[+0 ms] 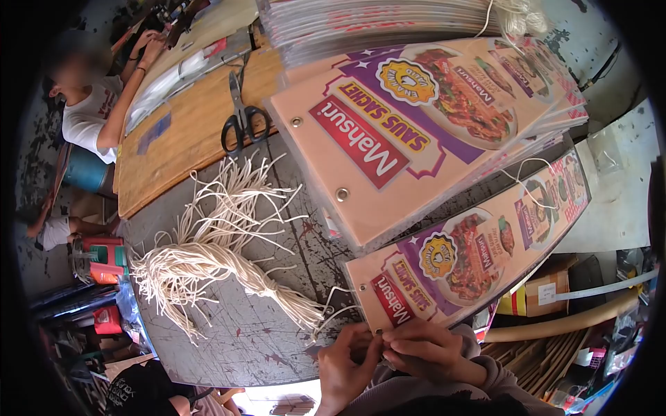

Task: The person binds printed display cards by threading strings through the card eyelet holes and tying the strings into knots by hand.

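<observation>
My left hand [345, 365] and my right hand [430, 350] meet fingertip to fingertip at the near corner of a long laminated sign [433, 274] printed "Mahsuri Saus Sachet". Both are closed in a pinch around a metal eyelet at that corner. What lies between the left fingertips is too small to make out. The right fingers press on the sign's corner. A thin white string [338, 289] loops beside the sign's other eyelet. To the left lies a tied bundle of cut cream strings [222, 267] on the scratched grey table [243, 357].
A thick stack of matching signs [388, 139] stands beyond the one at hand. Black-handled scissors [243, 121] lie by a wooden board [187, 149]. A ball of white string [520, 17] rests at the back. Another person [90, 111] sits at the far left.
</observation>
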The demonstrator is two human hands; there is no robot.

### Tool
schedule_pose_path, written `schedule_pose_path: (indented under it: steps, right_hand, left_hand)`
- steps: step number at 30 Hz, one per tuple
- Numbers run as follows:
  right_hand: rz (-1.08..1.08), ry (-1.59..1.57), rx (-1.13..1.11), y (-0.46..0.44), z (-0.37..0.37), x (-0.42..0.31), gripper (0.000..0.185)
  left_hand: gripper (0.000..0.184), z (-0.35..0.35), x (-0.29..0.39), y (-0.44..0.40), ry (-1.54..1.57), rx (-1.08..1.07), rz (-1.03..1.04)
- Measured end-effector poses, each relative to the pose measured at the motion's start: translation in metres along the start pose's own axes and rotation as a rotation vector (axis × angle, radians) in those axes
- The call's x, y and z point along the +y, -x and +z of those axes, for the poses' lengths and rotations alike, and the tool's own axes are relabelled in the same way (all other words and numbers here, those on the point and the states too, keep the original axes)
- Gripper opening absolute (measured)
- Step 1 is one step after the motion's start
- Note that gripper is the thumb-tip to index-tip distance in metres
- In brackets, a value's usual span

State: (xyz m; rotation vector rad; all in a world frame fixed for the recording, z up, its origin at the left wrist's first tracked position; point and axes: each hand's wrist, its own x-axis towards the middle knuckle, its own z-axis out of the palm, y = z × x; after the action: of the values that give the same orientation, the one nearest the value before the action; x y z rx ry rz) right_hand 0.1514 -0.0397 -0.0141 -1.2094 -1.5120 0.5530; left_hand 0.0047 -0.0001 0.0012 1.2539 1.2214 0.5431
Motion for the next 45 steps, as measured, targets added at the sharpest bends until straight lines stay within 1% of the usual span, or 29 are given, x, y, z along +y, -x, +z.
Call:
schedule_pose_path:
  steps: [2, 6, 8, 14, 17, 21, 24, 26, 27, 29, 30, 32, 33, 35, 36, 40, 42, 45]
  right_hand:
    - [-0.064, 0.028, -0.062, -0.002, -0.002, 0.0, 0.034]
    - [-0.076, -0.013, -0.051, -0.001, -0.003, 0.003, 0.035]
    - [-0.072, -0.009, -0.056, -0.003, -0.003, 0.002, 0.035]
    - [-0.059, -0.015, -0.082, -0.005, -0.004, 0.0, 0.035]
    - [-0.095, 0.001, -0.047, -0.002, 0.0, 0.003, 0.035]
    - [-0.092, 0.036, -0.053, -0.003, 0.002, 0.001, 0.036]
    - [-0.037, 0.063, -0.002, 0.0, 0.005, -0.001, 0.036]
    - [0.039, 0.103, -0.054, -0.004, 0.003, -0.006, 0.036]
    - [0.038, 0.104, -0.054, -0.006, 0.002, -0.009, 0.036]
    - [0.132, 0.148, -0.101, -0.009, 0.001, -0.015, 0.031]
    - [0.129, 0.148, -0.099, -0.011, 0.0, -0.014, 0.031]
    - [0.21, 0.059, -0.036, -0.012, 0.002, -0.009, 0.031]
    - [0.205, 0.056, -0.032, -0.012, 0.002, -0.008, 0.031]
    - [0.069, 0.035, 0.013, -0.01, 0.001, -0.002, 0.032]
    - [0.044, -0.042, 0.111, -0.009, 0.005, 0.004, 0.031]
    - [0.021, 0.006, 0.052, -0.014, 0.0, -0.002, 0.031]
    - [0.003, 0.098, 0.001, -0.015, -0.001, -0.003, 0.03]
    - [0.006, 0.113, -0.02, -0.015, -0.001, -0.002, 0.03]
  left_hand:
    - [0.022, 0.0, 0.001, 0.0, -0.02, 0.002, -0.002]
    - [0.022, -0.001, 0.005, 0.0, -0.011, -0.004, -0.017]
    - [0.021, -0.001, 0.014, -0.001, -0.007, -0.01, -0.118]
    - [0.021, -0.001, 0.01, -0.002, -0.023, -0.004, -0.096]
    - [0.021, 0.001, 0.01, -0.002, -0.048, 0.008, -0.081]
    - [0.021, 0.002, 0.006, -0.001, -0.076, 0.018, -0.055]
    - [0.021, 0.002, 0.003, 0.001, -0.072, 0.013, -0.044]
    - [0.023, 0.001, 0.002, 0.001, -0.073, 0.016, -0.045]
    - [0.023, 0.002, 0.0, 0.001, -0.073, 0.016, -0.044]
    - [0.024, 0.002, -0.002, 0.003, -0.056, 0.041, -0.037]
    - [0.024, 0.003, -0.002, 0.003, -0.057, 0.043, -0.033]
    - [0.025, 0.003, 0.0, 0.004, -0.063, 0.052, -0.015]
    - [0.025, 0.003, -0.001, 0.004, -0.067, 0.054, -0.01]
    - [0.025, 0.005, -0.005, 0.001, -0.054, 0.078, 0.047]
    - [0.025, 0.005, -0.005, 0.001, -0.05, 0.082, 0.046]
    - [0.024, 0.004, -0.003, 0.001, -0.045, 0.067, 0.035]
    - [0.024, 0.005, -0.003, 0.001, -0.045, 0.069, 0.039]
    - [0.024, 0.005, -0.006, 0.001, -0.048, 0.071, 0.042]
